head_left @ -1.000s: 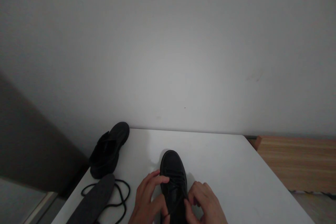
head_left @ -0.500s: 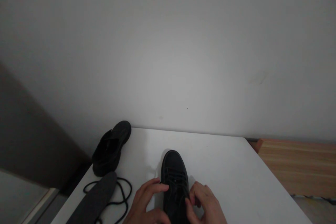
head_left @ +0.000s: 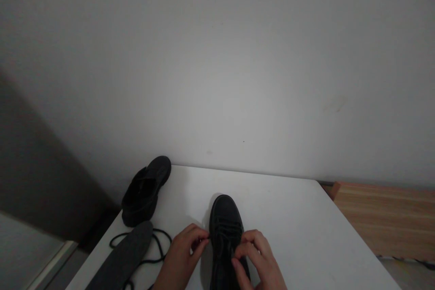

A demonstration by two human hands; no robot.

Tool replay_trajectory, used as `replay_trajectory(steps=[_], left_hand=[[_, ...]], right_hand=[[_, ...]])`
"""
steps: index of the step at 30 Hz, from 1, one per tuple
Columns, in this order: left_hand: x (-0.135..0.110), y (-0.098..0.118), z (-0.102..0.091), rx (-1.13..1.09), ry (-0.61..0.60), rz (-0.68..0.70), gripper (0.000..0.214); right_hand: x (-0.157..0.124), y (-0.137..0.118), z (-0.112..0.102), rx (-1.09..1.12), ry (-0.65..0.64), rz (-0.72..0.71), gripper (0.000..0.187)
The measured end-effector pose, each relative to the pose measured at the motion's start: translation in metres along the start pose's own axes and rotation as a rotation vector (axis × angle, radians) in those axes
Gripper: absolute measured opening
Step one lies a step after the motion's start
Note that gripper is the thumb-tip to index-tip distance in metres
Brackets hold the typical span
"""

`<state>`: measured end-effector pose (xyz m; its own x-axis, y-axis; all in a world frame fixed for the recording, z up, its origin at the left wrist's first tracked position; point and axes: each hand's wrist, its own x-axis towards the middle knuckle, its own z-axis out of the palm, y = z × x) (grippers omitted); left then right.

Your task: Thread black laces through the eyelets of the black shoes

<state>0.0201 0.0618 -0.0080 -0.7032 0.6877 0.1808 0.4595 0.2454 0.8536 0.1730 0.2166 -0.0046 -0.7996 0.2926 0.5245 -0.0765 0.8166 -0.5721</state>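
Note:
A black lace-up shoe [head_left: 226, 213] lies on the white tabletop, toe pointing away from me, with dark laces [head_left: 227, 231] across its front. At its left edge, my left hand [head_left: 183, 253] is closed, thumb and forefinger pinched together on what looks like the shoelace, hard to see against the black. My right hand [head_left: 260, 256] is at the shoe's right side, fingers curled and thumb close to the forefinger over the lacing. Whatever lies between those fingertips is too dark to make out. The shoe's heel end is cut off by the bottom of the view.
A second black shoe [head_left: 146, 192] stands at the table's back left corner. Nearer me lie a dark grey insole [head_left: 124, 258] and a loose black lace [head_left: 152, 261]. The white table [head_left: 299, 231] meets a pale wall [head_left: 238, 77]. To the right is a wooden surface [head_left: 380, 217].
My left hand has drawn back left from the top of the shoe, and its spread fingers have closed into a pinch. My right hand has shifted slightly left and over the lacing.

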Motion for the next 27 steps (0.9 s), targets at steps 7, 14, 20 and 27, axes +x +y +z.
replay_trajectory(steps=[7, 14, 20, 27], left_hand=[[0.001, 0.01, -0.009, -0.549, 0.017, -0.312, 0.035], [-0.005, 0.011, -0.008, -0.535, -0.057, -0.308, 0.03], [-0.007, 0.015, -0.003, -0.278, 0.003, -0.156, 0.014], [-0.012, 0.018, -0.001, -0.006, 0.106, 0.032, 0.009]], right_hand=[[-0.002, 0.003, 0.005, 0.071, 0.027, 0.013, 0.017], [-0.001, 0.0, 0.007, 0.079, 0.057, 0.024, 0.016], [-0.001, 0.0, 0.007, 0.075, 0.066, 0.019, 0.016], [-0.001, 0.0, 0.006, 0.082, 0.044, 0.021, 0.016]])
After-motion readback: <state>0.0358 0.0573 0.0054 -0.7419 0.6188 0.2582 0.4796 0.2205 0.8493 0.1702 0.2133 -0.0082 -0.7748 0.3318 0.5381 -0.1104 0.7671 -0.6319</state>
